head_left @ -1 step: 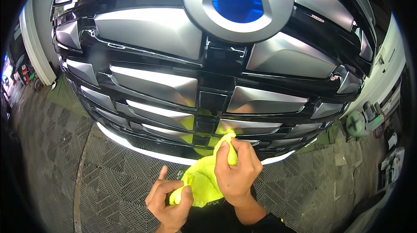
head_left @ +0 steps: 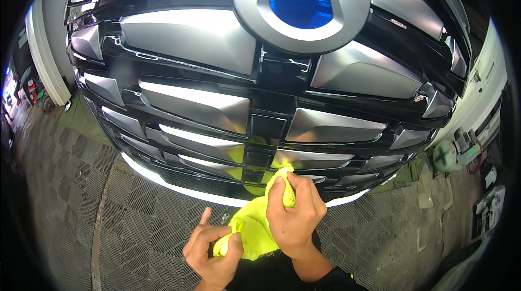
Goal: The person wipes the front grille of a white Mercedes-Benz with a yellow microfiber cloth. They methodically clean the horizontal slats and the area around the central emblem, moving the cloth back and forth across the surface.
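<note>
Head view: nothing can be told to have shifted, so the wiping appears to be mid-stroke low on the glossy black car grille with silver slats (head_left: 190,103). The right hand (head_left: 296,217) is closed around the bright yellow-green microfibre cloth (head_left: 252,231), pressing its far corner against a near, lower slat. The left hand (head_left: 214,250) pinches the cloth's near-left end, index finger out, above the grey grid floor (head_left: 135,226).
</note>
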{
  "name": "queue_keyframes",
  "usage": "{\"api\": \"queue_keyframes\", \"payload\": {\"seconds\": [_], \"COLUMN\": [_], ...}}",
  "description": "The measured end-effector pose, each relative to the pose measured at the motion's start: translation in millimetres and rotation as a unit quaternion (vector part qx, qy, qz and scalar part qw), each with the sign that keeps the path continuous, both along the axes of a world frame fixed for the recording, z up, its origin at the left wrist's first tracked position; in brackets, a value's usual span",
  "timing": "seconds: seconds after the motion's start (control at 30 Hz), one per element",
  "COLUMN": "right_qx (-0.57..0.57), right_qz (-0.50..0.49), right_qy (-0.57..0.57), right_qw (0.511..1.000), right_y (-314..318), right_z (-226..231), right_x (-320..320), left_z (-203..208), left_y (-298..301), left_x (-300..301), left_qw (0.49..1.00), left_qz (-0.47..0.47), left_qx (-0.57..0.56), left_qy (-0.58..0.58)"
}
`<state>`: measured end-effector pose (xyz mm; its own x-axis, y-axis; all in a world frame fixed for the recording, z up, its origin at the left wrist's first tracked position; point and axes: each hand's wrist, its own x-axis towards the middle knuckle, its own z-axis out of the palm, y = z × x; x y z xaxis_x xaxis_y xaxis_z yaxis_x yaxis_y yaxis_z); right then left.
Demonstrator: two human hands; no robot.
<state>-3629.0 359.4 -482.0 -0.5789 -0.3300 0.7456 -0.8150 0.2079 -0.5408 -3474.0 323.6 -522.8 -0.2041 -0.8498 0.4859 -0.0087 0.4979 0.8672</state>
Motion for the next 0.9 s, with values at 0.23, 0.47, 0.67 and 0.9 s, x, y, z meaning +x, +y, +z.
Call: {"api": "queue_keyframes", "payload": {"seconds": [0.23, 0.47, 0.67, 0.9], "right_qx": [-0.029, 0.01, 0.02, 0.113], "right_qz": [0.059, 0.056, 0.043, -0.007], "right_qy": [-0.012, 0.01, 0.104, 0.254], "right_qw": [0.998, 0.998, 0.993, 0.961], "right_y": [-15, 10, 10, -19], "right_z": [-2, 1, 9, 21], "right_x": [6, -2, -4, -10], "left_z": [2, 3, -5, 5], "left_y": [0, -5, -5, -7], "left_x": [-6, 5, 12, 21], "left_qw": [1.0, 0.999, 0.999, 0.996], "left_qz": [-0.013, -0.018, -0.02, -0.059], "left_qx": [-0.011, -0.029, 0.008, -0.028], "left_qy": [0.024, 0.019, 0.03, 0.057]}}
